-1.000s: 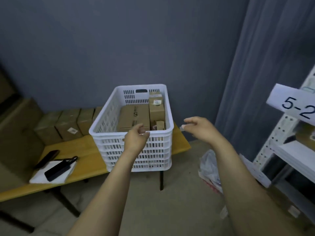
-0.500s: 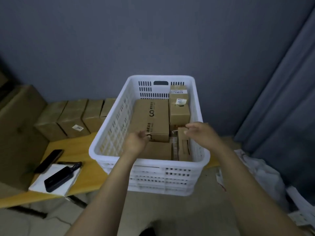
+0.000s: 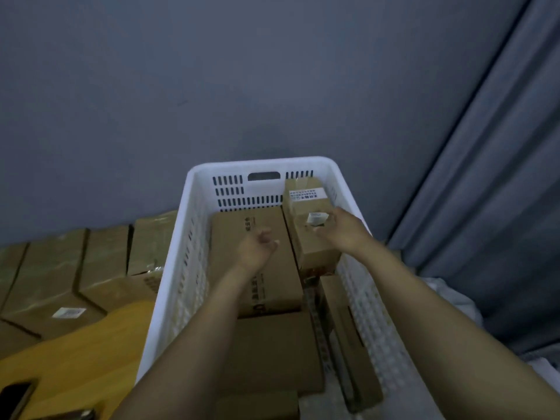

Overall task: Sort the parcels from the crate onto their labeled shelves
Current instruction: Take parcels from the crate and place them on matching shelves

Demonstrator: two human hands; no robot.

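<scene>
Small parcel (image 3: 315,253) | upright in crate (image 3: 257,163), right side, beside large box (image 3: 224,234) | right hand (image 3: 345,230) grasps its top; left hand (image 3: 256,248) loosely curled, empty | likely light, stiff cardboard; grip opposite side faces.

A white crate (image 3: 260,162) with rows of dark slots. Within it, brown cardboard: a big parcel (image 3: 233,231) at 10 o'clock with dark print, and a small parcel (image 3: 303,207) at 1 o'clock with white labels (image 3: 306,194) printed black. Plain blue-grey wall (image 3: 212,71) at 12 o'clock. Grey curtain (image 3: 485,207), vertically folded, at 3 o'clock. Tan boxes (image 3: 45,268), one white-labelled, and a yellow-orange table (image 3: 75,359) at 8 o'clock.
</scene>
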